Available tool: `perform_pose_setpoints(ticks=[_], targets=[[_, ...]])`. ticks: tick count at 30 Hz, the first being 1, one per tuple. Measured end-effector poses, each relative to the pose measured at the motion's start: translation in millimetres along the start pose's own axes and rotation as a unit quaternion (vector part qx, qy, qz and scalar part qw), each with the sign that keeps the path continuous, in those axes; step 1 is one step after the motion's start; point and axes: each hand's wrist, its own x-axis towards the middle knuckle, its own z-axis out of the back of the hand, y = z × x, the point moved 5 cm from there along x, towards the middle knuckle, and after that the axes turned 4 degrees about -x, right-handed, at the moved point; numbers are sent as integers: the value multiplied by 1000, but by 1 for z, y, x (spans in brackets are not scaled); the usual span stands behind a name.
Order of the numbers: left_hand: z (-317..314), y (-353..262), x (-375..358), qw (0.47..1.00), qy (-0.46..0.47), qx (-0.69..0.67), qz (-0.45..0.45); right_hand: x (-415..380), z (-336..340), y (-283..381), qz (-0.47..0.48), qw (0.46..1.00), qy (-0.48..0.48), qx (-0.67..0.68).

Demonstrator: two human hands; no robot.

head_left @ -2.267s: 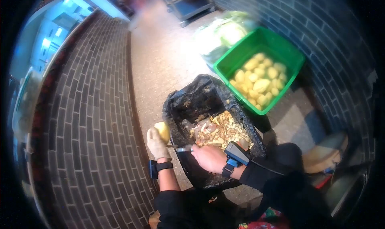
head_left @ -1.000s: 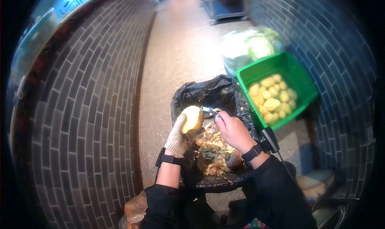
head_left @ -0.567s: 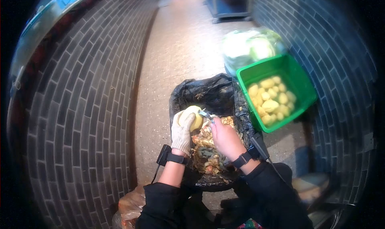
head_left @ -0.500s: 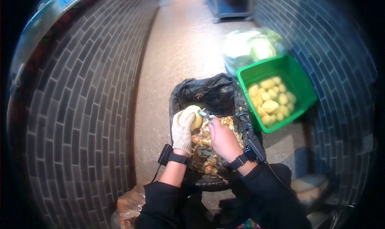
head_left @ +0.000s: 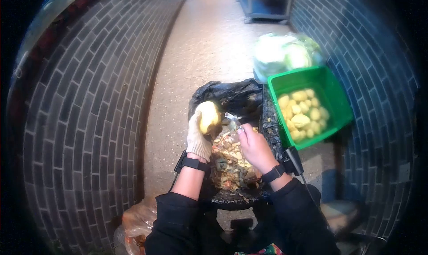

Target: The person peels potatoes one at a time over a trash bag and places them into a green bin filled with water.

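My left hand [head_left: 198,136], in a whitish knit glove, is closed around a large, mostly peeled potato [head_left: 207,117]. Some dark skin shows on the potato's lower right side. In my bare right hand [head_left: 256,147] is a peeler [head_left: 232,120], its head a short way right of the potato and apart from it. Both hands are over a bin lined with a black plastic bag [head_left: 229,94]. Peelings [head_left: 229,159] lie in a heap inside the bag.
Right of the bin stands a green tub [head_left: 341,96] with several peeled potatoes [head_left: 301,120]. Behind it are bagged cabbages [head_left: 285,54]. Brick walls [head_left: 96,99] flank the passage, and a cart [head_left: 266,5] stands farther back. A clear plastic bag [head_left: 138,223] sits at lower left.
The peeler has come away from the potato, with a gap now between them. My left hand has turned the potato more upright and raised it slightly. The view has shifted a little.
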Motion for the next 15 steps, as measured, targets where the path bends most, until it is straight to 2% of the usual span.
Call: perform_pose_setpoints(ticks=[2, 4, 10, 12, 13, 15], targets=[[-3, 8, -1, 1000, -10, -25, 11, 5, 9, -5, 10, 1000, -15, -4], [-18, 7, -17, 997, 45, 49, 42, 6, 14, -4, 20, 1000, -3, -4], [-22, 13, -25, 987, 78, 137, 14, 7, 21, 1, 36, 999, -32, -19], [-16, 12, -20, 974, 40, 211, -70, 5, 17, 0, 14, 998, -9, -68], [-11, 14, -15, 974, 39, 210, -70, 3, 15, 2, 14, 998, -8, -68], [2, 8, -4, 976, -46, 186, -99, -7, 0, 5, -15, 996, 57, -72]])
